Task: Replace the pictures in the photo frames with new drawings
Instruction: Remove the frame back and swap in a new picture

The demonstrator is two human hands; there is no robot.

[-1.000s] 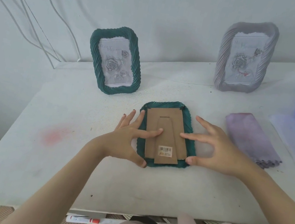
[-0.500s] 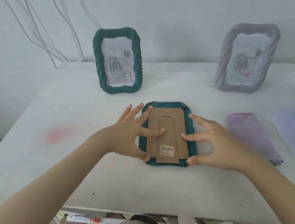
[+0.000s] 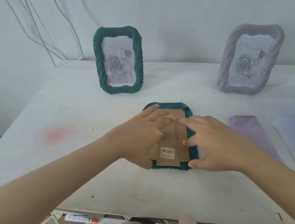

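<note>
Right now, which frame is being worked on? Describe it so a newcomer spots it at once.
On the white table, look at the near middle, under the left hand and right hand. There lies a green frame, in front of the standing green frame and grey frame. It alone lies face down, showing a brown cardboard back with a barcode sticker.
</note>
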